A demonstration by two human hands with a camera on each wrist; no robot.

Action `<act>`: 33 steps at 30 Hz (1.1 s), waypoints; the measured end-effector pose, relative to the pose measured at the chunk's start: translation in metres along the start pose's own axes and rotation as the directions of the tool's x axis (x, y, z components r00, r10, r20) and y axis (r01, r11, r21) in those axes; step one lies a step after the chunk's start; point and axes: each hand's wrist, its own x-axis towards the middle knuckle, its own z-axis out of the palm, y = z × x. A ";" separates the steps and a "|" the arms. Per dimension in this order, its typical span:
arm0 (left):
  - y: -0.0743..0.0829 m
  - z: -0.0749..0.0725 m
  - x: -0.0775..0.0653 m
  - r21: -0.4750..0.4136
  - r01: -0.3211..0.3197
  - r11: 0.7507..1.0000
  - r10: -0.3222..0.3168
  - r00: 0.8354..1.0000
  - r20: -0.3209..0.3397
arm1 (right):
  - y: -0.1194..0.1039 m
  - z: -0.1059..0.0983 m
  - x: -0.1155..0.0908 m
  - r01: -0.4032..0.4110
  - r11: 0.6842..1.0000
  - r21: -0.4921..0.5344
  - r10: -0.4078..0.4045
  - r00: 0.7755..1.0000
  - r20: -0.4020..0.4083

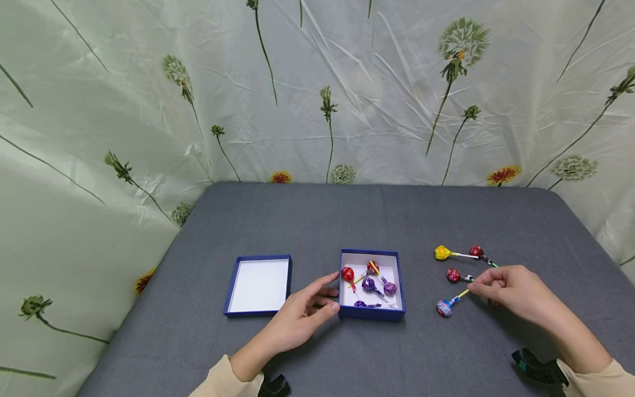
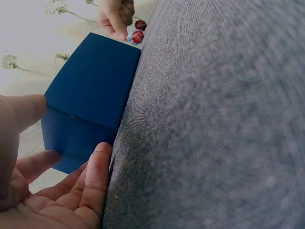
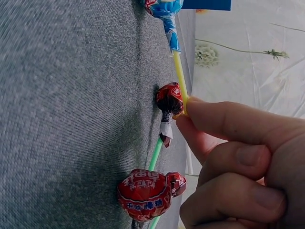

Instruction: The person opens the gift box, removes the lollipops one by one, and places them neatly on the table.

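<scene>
My right hand [image 1: 518, 289] pinches the yellow stick of a blue-wrapped lollipop [image 1: 444, 308] between thumb and forefinger, close over the table. In the right wrist view the other fingers are curled in. My left hand [image 1: 300, 320] touches the left side of an open blue box [image 1: 372, 313], its thumb near the front corner and its fingers extended along the wall. Inside the box lie several lollipops, among them a red one [image 1: 348, 274] and a purple one [image 1: 369, 284]. From the left wrist only the outer blue walls [image 2: 95, 78] show; the contents are hidden.
Left of the box lies its blue-edged lid [image 1: 259, 286], white inside facing up. Around my right hand are a yellow lollipop [image 1: 441, 253] and dark red lollipops [image 1: 453, 275], one partly hidden under the hand. Flower-printed cloth [image 1: 297, 127] hangs behind the grey table [image 1: 317, 220].
</scene>
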 end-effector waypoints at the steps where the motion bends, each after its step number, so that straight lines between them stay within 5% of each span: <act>1: 0.000 0.000 0.000 0.000 -0.001 1.000 0.001 1.000 0.000 | 0.000 0.000 0.000 0.000 1.000 0.000 0.000 1.000 -0.003; 33: 0.000 0.000 0.000 0.012 -0.014 1.000 0.014 1.000 0.000 | -0.032 -0.010 0.007 0.076 0.997 0.011 -0.076 0.997 -0.012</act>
